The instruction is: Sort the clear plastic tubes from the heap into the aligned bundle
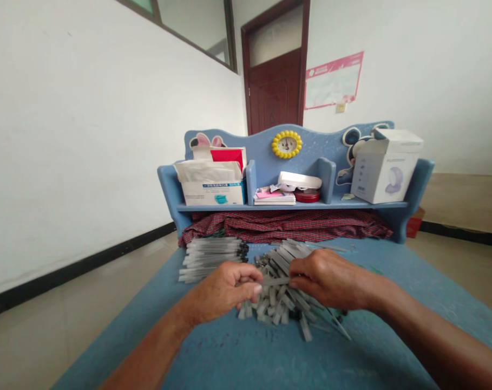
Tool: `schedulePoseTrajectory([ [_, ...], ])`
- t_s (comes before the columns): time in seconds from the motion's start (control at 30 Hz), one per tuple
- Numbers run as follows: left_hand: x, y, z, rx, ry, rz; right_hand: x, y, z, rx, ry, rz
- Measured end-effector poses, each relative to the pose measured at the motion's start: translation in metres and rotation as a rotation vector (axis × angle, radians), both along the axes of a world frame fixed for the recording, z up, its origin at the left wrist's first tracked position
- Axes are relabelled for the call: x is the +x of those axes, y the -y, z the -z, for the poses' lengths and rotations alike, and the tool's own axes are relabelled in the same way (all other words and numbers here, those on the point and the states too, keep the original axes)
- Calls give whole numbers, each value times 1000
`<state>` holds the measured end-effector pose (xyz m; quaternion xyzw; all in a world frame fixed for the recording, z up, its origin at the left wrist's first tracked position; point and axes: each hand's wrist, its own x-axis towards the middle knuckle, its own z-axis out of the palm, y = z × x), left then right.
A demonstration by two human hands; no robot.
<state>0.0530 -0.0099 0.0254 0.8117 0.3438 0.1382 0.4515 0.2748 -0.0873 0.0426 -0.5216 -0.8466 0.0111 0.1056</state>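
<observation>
A narrow translucent plastic sleeve is stretched level between my two hands. My left hand pinches its left end between thumb and fingers. At the other end, the fingers of my right hand are closed on it; their tips are partly hidden. Below and behind the hands lies a loose pile of similar sleeves, pointing in many directions, some with thin dark rods among them. Left of the pile, a neat stack of sleeves lies in parallel, with black ends facing right.
The blue desk carries a shelf at the back. On it stand a mask box, booklets with a red round tin, and a white carton. Red checked cloth lies beneath. A yellow flower-shaped clock is on the backboard.
</observation>
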Motion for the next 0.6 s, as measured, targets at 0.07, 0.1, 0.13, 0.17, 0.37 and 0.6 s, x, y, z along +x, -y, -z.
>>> schedulePoseTrajectory([
  [0.07,-1,-1,0,23,-34,-3,0,0,1,-8,-9,10],
  [0.1,-1,-1,0,35,-47,2,0,-1,2,-9,-12,10],
  [0.13,-1,0,0,48,-53,13,0,-1,3,-10,-14,8],
  [0.17,0,1,-1,64,-51,28,-1,-1,4,-10,-14,3],
  [0.37,-2,1,-4,88,-37,155,-3,1,2,-57,-57,-52],
  [0.6,-1,8,-8,98,-95,168,8,14,-5,-103,-84,-134],
])
